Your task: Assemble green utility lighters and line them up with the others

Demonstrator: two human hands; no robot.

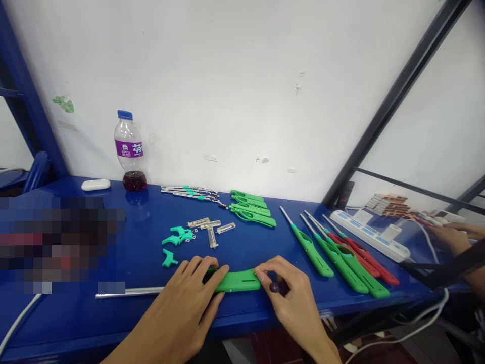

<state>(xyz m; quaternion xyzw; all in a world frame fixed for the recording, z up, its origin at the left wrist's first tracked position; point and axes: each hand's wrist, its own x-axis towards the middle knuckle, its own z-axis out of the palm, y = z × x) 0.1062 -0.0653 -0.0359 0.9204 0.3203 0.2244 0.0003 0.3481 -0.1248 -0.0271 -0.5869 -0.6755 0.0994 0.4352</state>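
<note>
A long-necked gas lighter (238,281) with a green handle lies on its side near the table's front edge, its metal tube (131,292) pointing left. My left hand (189,301) is wrapped over the handle near the trigger opening, pressing it to the table. At the handle's right end, my right hand (293,298) is closed, thumb and forefinger pinched at the corner. A dark purple rounded piece (278,288), like a handle end, shows inside its curled fingers; the rest is hidden. Beyond my hands lie teal triggers (170,258) and clear fuel tanks (212,237).
Metal tubes with wires (189,191) and green handle shells (253,217) lie by the wall. Finished-looking green lighters (312,253) and red lighters (373,258) rest at right, beside a white power strip (369,235). A drink bottle (130,151) and white case (96,185) stand back left.
</note>
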